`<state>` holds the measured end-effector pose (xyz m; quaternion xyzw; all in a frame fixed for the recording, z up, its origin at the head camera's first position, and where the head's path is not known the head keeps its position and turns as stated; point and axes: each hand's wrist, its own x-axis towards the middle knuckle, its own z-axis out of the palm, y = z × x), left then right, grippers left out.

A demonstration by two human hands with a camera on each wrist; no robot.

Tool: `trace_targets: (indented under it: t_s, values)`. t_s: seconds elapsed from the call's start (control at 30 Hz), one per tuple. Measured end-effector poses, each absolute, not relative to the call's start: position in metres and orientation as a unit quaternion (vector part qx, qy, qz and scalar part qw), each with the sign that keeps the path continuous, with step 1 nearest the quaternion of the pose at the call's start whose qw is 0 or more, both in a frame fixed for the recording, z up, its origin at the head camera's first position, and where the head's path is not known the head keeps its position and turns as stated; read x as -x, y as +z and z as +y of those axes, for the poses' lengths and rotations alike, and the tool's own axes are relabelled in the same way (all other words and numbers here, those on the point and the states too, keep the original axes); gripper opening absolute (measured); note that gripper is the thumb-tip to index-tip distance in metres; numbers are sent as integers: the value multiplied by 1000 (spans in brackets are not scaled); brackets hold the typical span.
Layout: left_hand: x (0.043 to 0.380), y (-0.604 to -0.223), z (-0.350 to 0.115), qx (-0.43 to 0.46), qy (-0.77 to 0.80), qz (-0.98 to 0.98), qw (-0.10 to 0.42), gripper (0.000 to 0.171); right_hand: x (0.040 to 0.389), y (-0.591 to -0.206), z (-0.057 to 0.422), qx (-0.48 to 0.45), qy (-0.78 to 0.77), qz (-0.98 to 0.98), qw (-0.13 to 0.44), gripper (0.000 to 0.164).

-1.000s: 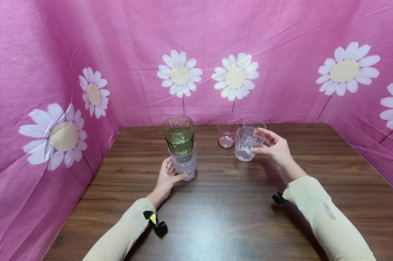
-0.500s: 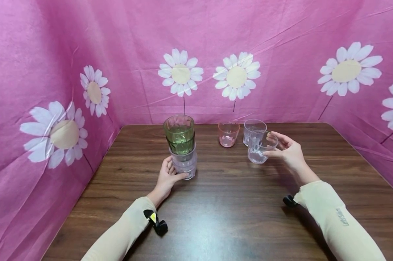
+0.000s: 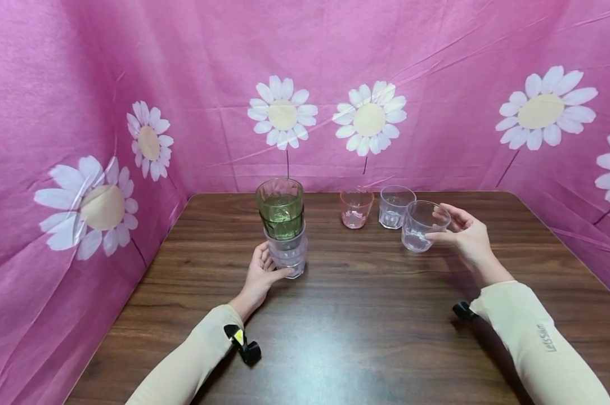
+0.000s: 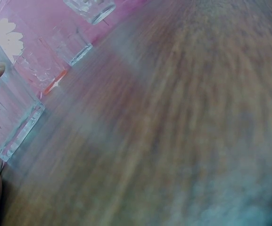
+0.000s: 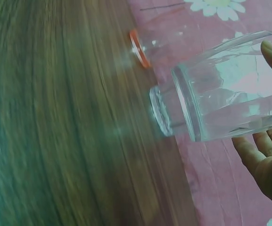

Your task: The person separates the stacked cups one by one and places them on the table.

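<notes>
My left hand (image 3: 261,273) curls round the lowest part of an upright stack of nested tumblers. A green tumbler (image 3: 280,211) tops it, a dark rim shows below, and a clear tumbler (image 3: 290,260) forms the base. In the left wrist view, the thumb lies across that clear base tumbler (image 4: 13,113). My right hand (image 3: 467,239) holds another clear tumbler (image 3: 422,230) by its side, thumb in front and fingers behind. The right wrist view shows this held tumbler (image 5: 234,89) close over the table, its base clear of the tabletop.
A pink tumbler (image 3: 355,211) and a clear tumbler (image 3: 393,208) stand side by side near the back edge of the brown wooden table (image 3: 335,337). Pink cloth (image 3: 198,84) printed with white daisies hangs behind and at the sides.
My right hand has carried the clear tumbler to the right, away from in front of the standing clear tumbler. The left hand and its stack stay in place.
</notes>
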<state>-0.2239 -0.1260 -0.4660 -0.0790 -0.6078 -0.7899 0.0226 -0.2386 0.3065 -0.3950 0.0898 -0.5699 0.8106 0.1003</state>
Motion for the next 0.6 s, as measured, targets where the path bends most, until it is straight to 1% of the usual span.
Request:
trace_targets:
  t_s: [0.27,0.6]
  values:
    - [224,-465,-127,81,-792,-605,23,79,245,-396,321,-56,809,-572,125,67]
    - [224,-464,-127,80,-791,-606,19,80,257,-403,338,-20,800,-576,168,70]
